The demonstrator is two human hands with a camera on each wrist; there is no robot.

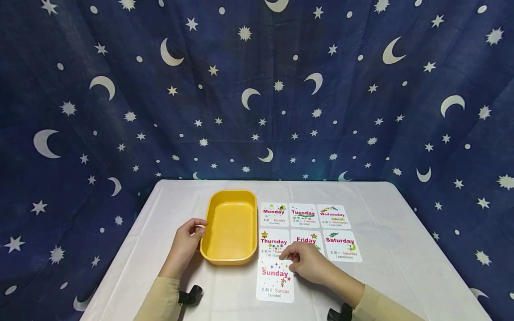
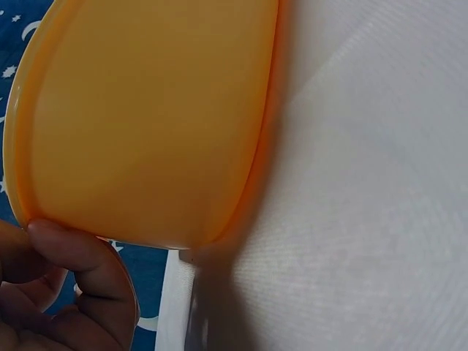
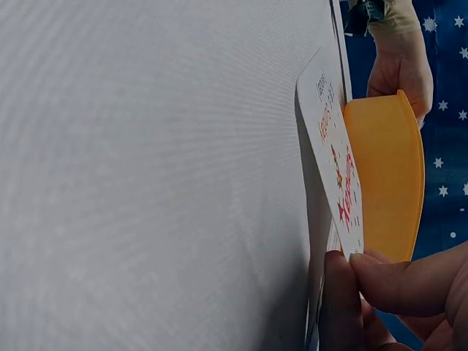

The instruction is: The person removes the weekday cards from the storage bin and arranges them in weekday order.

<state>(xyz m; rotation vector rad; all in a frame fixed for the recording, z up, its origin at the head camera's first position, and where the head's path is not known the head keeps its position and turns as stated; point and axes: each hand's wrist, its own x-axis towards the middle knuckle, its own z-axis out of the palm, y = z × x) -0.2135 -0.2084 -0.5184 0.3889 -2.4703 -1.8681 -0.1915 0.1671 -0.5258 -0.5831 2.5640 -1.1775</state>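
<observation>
My left hand (image 1: 186,243) grips the left rim of a yellow plastic tray (image 1: 229,258); in the left wrist view the thumb (image 2: 73,252) bends against the tray's edge. With thumb and finger my right hand (image 1: 311,262) pinches the top right corner of the Sunday card (image 1: 275,285). Seen from the right wrist, this card (image 3: 333,139) tilts up from the cloth, with a shadow beneath it. Its top edge overlaps the lower part of the Thursday card (image 1: 274,241) in the head view. My right hand partly hides the Friday card (image 1: 306,236).
Behind these lie the Monday (image 1: 274,215), Tuesday (image 1: 304,215) and Wednesday (image 1: 333,217) cards in a row, with the Saturday card (image 1: 342,246) at right. A white cloth covers the table (image 1: 385,232). A dark blue star-and-moon curtain (image 1: 257,58) hangs behind.
</observation>
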